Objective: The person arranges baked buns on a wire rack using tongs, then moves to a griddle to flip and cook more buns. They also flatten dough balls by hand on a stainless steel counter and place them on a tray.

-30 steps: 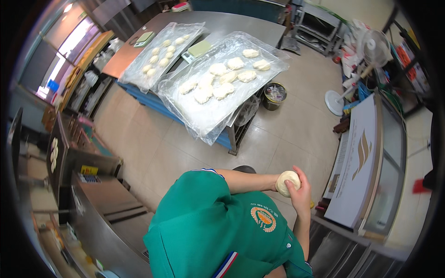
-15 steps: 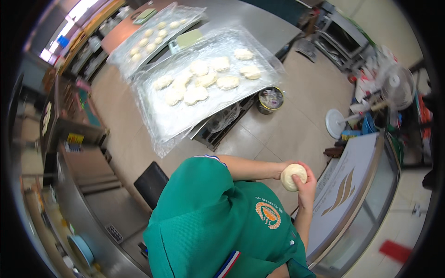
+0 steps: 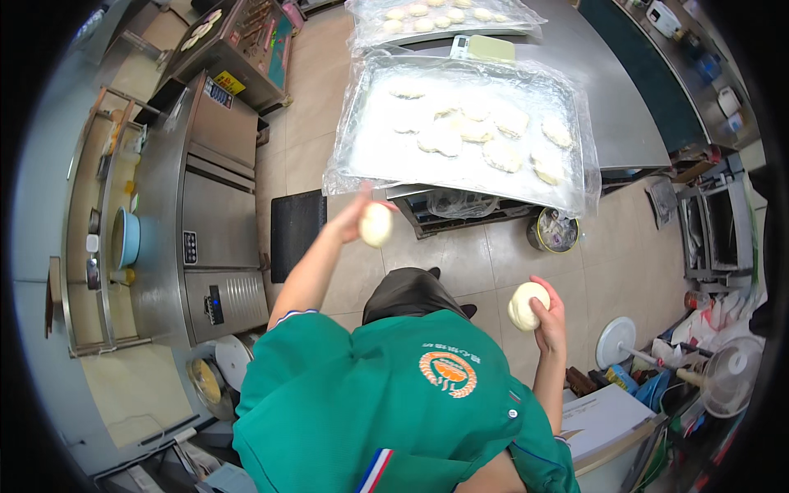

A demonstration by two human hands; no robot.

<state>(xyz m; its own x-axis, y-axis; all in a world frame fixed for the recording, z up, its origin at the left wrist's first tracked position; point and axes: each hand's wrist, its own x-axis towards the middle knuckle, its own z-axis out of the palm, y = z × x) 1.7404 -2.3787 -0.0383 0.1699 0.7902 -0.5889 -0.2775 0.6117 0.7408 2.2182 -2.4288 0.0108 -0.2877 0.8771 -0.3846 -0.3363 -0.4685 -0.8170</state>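
My left hand (image 3: 349,222), smeared a little by motion, holds a pale round of dough (image 3: 377,227) in front of the tray's near left corner. Further right, my right hand (image 3: 552,325) grips another piece of dough (image 3: 526,307), its thumb laid over the side; this piece looks like two rounds pressed together. Beyond my hands, a metal tray (image 3: 362,123) lined with clear plastic bears several flattened, floury dough pieces (image 3: 503,154). Both hands are apart from the tray.
A second plastic-covered tray (image 3: 386,37) of dough rounds lies at the back, near a scale (image 3: 491,49) on the steel table (image 3: 612,107). A bin (image 3: 555,232) stands below the table's front. Steel cabinets (image 3: 218,214) flank the left; a fan (image 3: 727,378) stands at the right.
My hands, earlier together at one dough round, are now apart: the left has swung left with a piece of dough, while the right keeps its dough. The view has turned toward the left.
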